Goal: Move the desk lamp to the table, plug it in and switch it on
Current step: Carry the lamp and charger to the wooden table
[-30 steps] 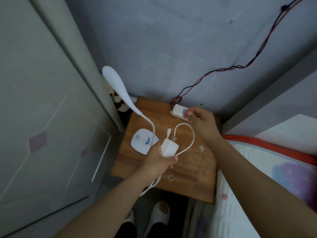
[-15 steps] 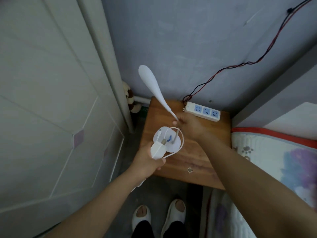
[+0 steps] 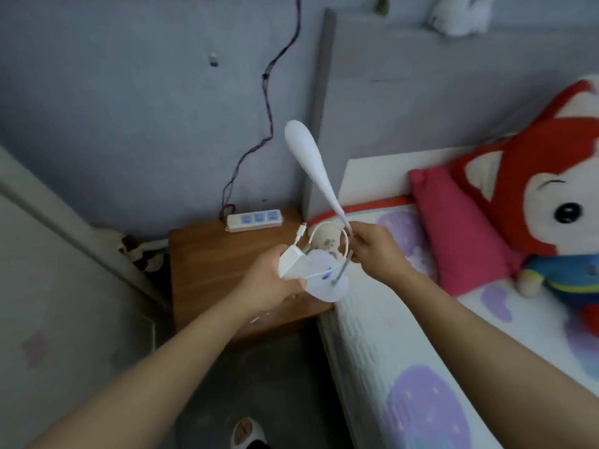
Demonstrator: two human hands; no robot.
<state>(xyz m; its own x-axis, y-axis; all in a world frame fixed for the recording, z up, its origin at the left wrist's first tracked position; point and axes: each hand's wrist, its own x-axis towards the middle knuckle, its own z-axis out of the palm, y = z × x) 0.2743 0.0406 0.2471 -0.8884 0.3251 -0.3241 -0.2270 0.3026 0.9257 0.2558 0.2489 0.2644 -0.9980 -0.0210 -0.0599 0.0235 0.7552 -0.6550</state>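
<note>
The white desk lamp point(image 3: 309, 157) is in the air, off the wooden bedside table point(image 3: 207, 264). My right hand point(image 3: 376, 251) grips its flexible neck just above the round base point(image 3: 327, 286). My left hand point(image 3: 275, 286) holds the white power adapter point(image 3: 293, 264), with its white cable point(image 3: 324, 226) looped between my hands and a small plug end sticking up. A white power strip point(image 3: 254, 218) with blue sockets lies at the back of the table.
A bed point(image 3: 421, 335) with a patterned white cover runs along the right, with a pink pillow point(image 3: 453, 228) and a red plush toy point(image 3: 547, 196). A red and black wire point(image 3: 265, 102) runs down the grey wall. A pale door point(image 3: 48, 303) stands at left. A slipper shows below.
The lamp has been lifted off the wooden table and carried right, toward the bed edge. The view has swung right, bringing the bed and plush toy into sight.
</note>
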